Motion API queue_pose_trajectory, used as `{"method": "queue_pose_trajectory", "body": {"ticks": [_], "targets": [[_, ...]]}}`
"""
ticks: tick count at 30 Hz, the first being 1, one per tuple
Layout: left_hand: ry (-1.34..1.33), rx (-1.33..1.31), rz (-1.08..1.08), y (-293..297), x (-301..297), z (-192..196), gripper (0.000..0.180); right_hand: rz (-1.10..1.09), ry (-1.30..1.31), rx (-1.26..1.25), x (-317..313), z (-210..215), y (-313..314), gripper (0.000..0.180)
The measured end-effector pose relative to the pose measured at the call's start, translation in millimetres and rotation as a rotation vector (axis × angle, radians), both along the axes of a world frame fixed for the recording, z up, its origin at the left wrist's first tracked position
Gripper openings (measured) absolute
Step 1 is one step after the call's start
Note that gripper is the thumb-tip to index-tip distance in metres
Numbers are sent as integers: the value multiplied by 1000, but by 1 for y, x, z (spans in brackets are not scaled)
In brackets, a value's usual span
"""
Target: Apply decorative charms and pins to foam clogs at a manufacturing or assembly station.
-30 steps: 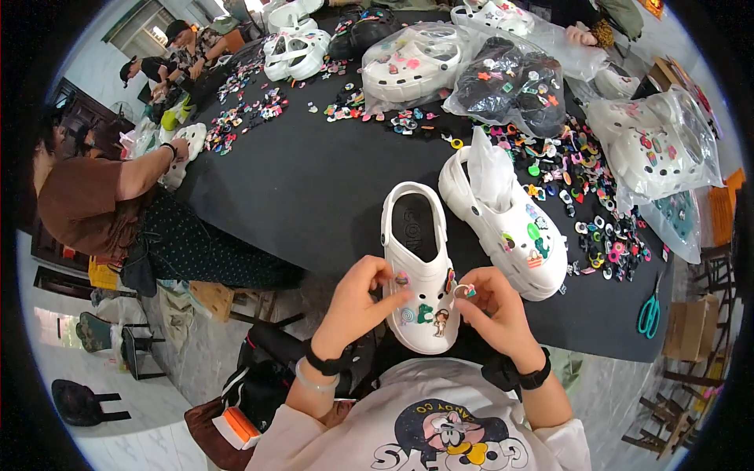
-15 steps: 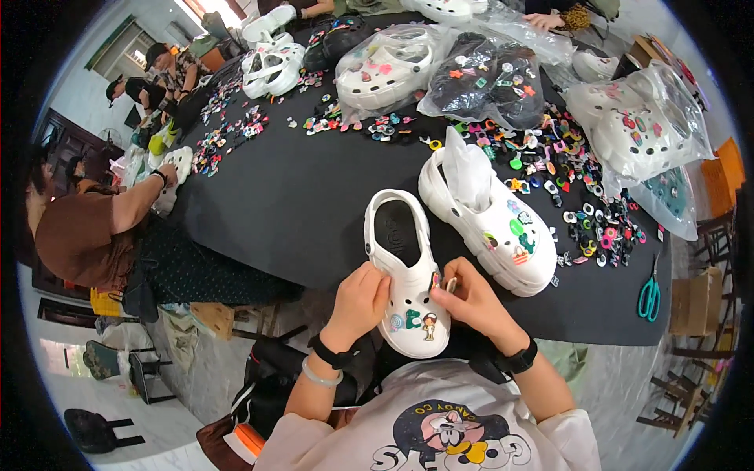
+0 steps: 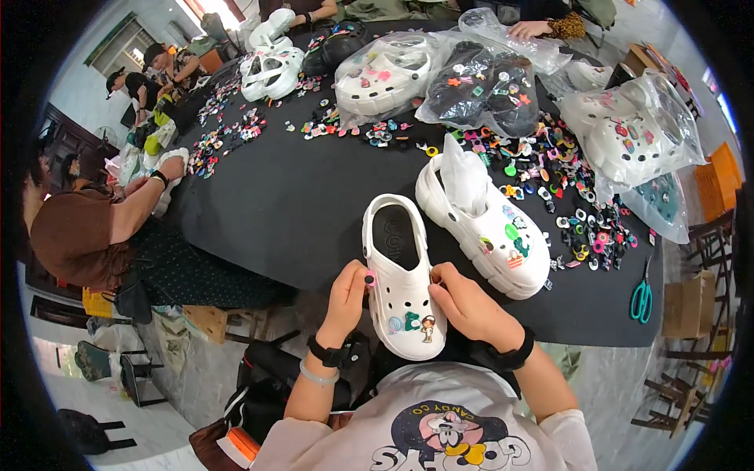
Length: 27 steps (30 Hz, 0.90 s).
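A white clog (image 3: 404, 294) stands at the table's near edge with its toe toward me. Several charms, among them a green one and a small figure, sit in its toe holes, and other holes are bare. My left hand (image 3: 345, 298) is closed beside the clog's left side, pinching a small pink and black shoe charm (image 3: 369, 278). On the other side, my right hand (image 3: 467, 304) grips the clog's edge near the strap joint, thumb and fingers pressed together. A second white clog (image 3: 491, 224) with charms and white stuffing lies just to the right.
Loose charms (image 3: 589, 228) cover the black table (image 3: 267, 196) at the right and back. Bagged clogs (image 3: 628, 133) stand behind them. Teal scissors (image 3: 642, 302) lie near the right edge. At the left a person in brown (image 3: 86, 231) handles a white shoe; others sit farther back.
A charm held at the clog's right side is no longer there; a charm now shows in my left hand. My left hand has shifted slightly left, and my right hand now rests on the clog's edge.
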State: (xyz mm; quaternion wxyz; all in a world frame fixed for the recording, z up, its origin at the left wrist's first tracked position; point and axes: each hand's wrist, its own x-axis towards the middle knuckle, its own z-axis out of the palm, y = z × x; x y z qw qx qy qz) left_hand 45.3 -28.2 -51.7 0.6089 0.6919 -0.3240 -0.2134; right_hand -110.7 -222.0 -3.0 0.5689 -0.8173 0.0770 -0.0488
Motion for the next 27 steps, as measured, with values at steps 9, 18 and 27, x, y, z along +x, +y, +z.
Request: {"method": "queue_pose_trajectory", "body": {"ticks": [9,18,27], "targets": [[-129,74,36,-3,-12,19,29,-91,-186,-476,3,-15,10,19],[41,-162,117,-17,-66,32,35,-115,-442,-253,10,-41,4,15],[-68,-94,220,-21,-72,24,35,-7,-221,709,7,-53,0,24]]}}
